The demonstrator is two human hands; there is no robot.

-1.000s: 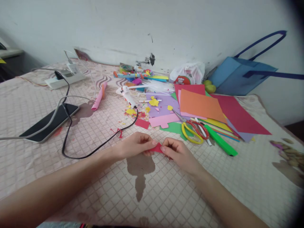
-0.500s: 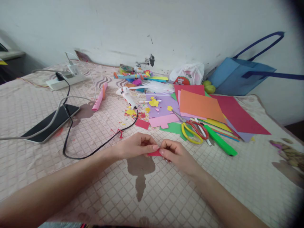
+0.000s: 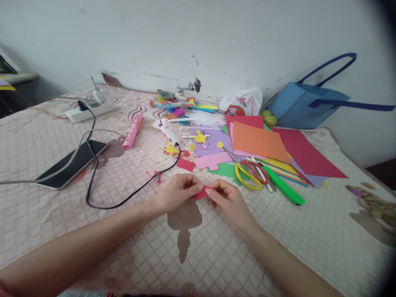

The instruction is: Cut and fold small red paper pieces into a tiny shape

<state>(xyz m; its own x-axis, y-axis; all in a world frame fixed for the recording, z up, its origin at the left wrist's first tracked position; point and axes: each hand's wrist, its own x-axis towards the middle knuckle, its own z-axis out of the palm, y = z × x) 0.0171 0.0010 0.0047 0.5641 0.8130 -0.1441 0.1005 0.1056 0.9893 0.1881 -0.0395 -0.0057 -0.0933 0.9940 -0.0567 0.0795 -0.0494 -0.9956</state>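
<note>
A small piece of red paper (image 3: pixel 201 194) is pinched between my two hands, above the near part of the table. My left hand (image 3: pixel 181 192) grips its left side with thumb and fingers. On its right side, the thumb and fingers of my right hand (image 3: pixel 225 198) press together, the thumb tip close to the left one. Much of the paper is hidden by the fingers. Just beyond my hands lie a flat red paper strip (image 3: pixel 185 164), a pink cut-out (image 3: pixel 210 161) and scissors (image 3: pixel 249 177) with yellow and red handles.
A white glue gun (image 3: pixel 167 131) with a looping black cable stands past scattered scraps. Coloured sheets (image 3: pixel 260 140) and a green cutter (image 3: pixel 284 187) lie to the right, before a blue bag (image 3: pixel 305 105). Leftward are a black phone (image 3: pixel 71 163) and a power strip (image 3: pixel 89 111).
My fingers have shifted slightly on the red paper, which now looks more tilted, its right side raised between the thumbs. The view has moved a little.
</note>
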